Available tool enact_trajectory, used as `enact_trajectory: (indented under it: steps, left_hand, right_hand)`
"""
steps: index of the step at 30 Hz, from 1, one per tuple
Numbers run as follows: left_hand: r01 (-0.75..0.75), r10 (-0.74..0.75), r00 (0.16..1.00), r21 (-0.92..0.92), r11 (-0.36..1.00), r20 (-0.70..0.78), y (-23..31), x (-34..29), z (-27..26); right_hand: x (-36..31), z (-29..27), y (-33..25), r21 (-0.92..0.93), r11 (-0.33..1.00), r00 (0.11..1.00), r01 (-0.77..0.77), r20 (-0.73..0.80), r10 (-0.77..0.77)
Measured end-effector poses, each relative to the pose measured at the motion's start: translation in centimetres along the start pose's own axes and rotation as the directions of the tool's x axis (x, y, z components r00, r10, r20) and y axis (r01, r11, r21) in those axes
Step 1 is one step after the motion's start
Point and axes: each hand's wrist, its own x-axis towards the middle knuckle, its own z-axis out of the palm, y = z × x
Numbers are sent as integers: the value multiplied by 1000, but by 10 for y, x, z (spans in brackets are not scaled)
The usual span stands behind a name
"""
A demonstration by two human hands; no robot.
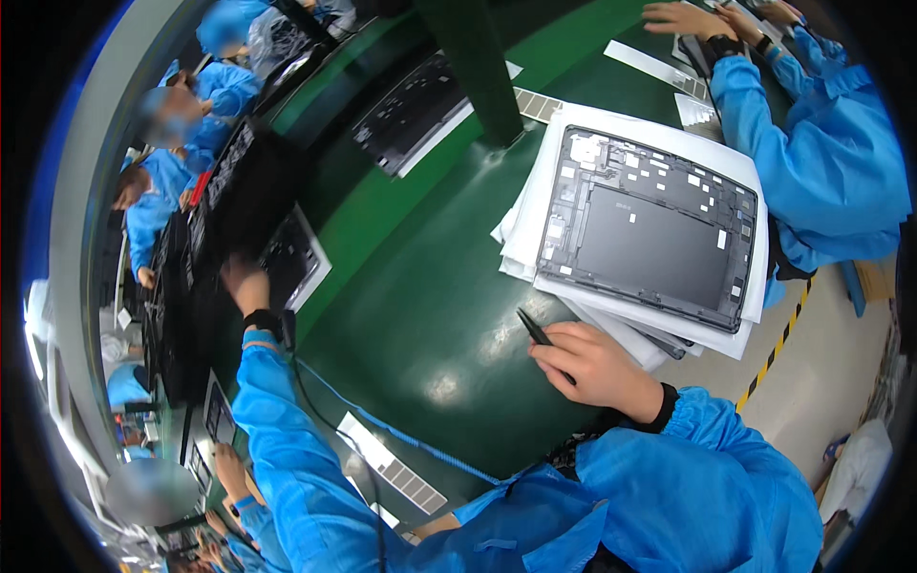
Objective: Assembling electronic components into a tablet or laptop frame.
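Observation:
My right hand (597,368) is closed around black tweezers (533,328), whose tips point up and to the left over the green table. Just beyond it lies a stack of white sheets (535,224) with a dark device housing panel (650,239) on top, dotted with small white patches. Dark corners of other panels stick out lower in the stack. My left hand (246,286) is stretched far to the left, beside another dark panel on a white sheet (313,267). Motion smears its fingers, so I cannot tell whether it grips anything.
A green post (478,76) rises at the table's far side. Near it lies another dark panel (411,119). A label strip (394,463) and a blue cord (401,435) are close to my body. A co-worker in blue (802,162) works at the right; others sit at the left.

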Motion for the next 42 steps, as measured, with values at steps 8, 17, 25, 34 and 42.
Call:
enact_trajectory:
  steps: [8, 17, 25, 34, 42]
  left_hand:
    - [341, -175, 759, -154, 928, 627, 226, 109, 63]
    - [577, -471, 688, -23, 816, 553, 303, 116, 36]
    - [109, -89, 734, 12, 994, 673, 246, 120, 71]
    - [151, -149, 647, 66, 986, 748, 245, 130, 69]
    - [-346, 268, 492, -97, 933, 829, 234, 149, 122]
  right_hand:
    - [9, 4, -3, 15, 998, 996, 67, 54, -67]
    - [3, -3, 0, 51, 997, 998, 52, 23, -54]
    - [0, -3, 4, 139, 987, 993, 81, -91, -69]
    - [-7, -4, 1, 113, 989, 983, 91, -171, -71]
    - [-9, 2, 5, 95, 993, 973, 63, -227, -40]
